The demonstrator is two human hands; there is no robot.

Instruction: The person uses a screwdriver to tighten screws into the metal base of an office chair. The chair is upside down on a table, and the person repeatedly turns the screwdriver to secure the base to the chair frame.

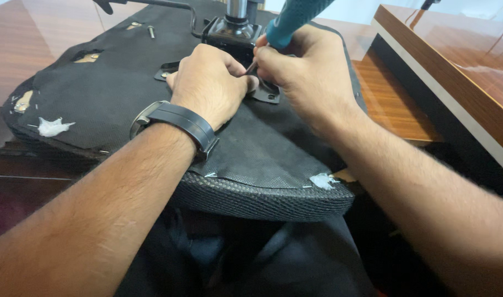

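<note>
Two hands work on the underside of an upturned chair seat [97, 99] covered in black cloth. Right hand [303, 71] grips a teal-handled screwdriver [287, 22], tip down at the black metal bracket [265, 94] near the seat's middle. Left hand [210, 82], wearing a dark wristwatch [177, 124], rests curled on that bracket, fingertips pinched beside the tip.

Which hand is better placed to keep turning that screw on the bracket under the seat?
The right hand, probably: it grips the teal-handled screwdriver with the tip at the black metal bracket. The left hand rests beside it on the bracket, steadying.
</note>
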